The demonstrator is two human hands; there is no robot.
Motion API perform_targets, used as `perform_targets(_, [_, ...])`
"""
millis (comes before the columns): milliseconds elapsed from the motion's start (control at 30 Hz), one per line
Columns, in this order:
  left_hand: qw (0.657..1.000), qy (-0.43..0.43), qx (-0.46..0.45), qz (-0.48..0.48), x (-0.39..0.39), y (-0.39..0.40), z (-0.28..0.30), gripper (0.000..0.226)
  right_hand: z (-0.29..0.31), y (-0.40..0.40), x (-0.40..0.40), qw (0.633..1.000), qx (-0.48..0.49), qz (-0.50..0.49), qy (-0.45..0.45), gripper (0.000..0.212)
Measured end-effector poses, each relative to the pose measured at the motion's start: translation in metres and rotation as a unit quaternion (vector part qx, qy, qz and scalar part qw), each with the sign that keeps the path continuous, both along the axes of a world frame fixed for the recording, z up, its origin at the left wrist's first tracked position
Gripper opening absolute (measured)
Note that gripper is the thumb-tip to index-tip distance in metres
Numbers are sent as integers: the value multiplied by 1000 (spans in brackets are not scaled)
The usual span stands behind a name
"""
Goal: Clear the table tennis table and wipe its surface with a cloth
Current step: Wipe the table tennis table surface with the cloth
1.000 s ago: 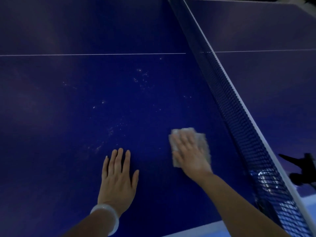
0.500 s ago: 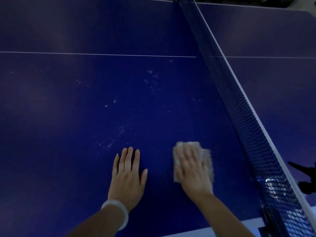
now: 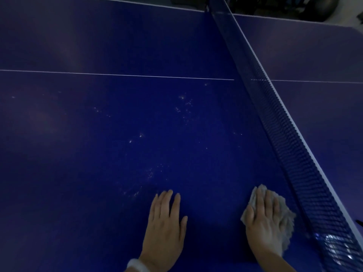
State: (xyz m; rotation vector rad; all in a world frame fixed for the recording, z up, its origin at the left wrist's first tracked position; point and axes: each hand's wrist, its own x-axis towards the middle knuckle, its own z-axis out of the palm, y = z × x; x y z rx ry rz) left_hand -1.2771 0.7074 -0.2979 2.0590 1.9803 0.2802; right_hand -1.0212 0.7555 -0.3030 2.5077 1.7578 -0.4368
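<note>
The blue table tennis table (image 3: 98, 154) fills the view, with a white centre line across it. My right hand (image 3: 264, 222) lies flat, fingers straight, pressing a grey cloth (image 3: 284, 214) onto the surface close to the net (image 3: 290, 138). My left hand (image 3: 165, 226) rests flat on the bare surface to the left of it, a white bracelet on its wrist. Pale specks and smears (image 3: 149, 173) dot the surface ahead of both hands.
The net runs diagonally from the far middle to the near right, with the table's other half (image 3: 314, 55) beyond it. Dark objects (image 3: 275, 4) stand past the far edge. A net clamp glints at the near right (image 3: 334, 246).
My right hand has slid the cloth to the right, closer to the net. The view has tilted up, showing more of the far edge.
</note>
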Motion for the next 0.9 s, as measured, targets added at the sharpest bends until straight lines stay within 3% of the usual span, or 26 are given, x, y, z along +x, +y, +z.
perform_targets(167, [1000,1,-2,15,12,84,10,69,-3,24,0,1000,-3,-8,0,58])
perform_targets(333, [994,33,-43,97,21,159,-1,78,-11,67,8,1000,10,-17,-9,59])
perform_targets(533, [985,90,-30,147,33,173,-16,85,-11,153,24,999,42,14,32,61])
perform_targets(700, [982,95,-21,161,35,176,-23,81,-9,233,-8,999,9,-23,48,61])
perform_targets(800, [981,93,-25,166,37,176,-23,80,-13,240,-42,987,36,142,59,62])
perform_targets(900, [981,87,-21,173,37,176,-23,79,-19,239,-32,941,66,330,42,62])
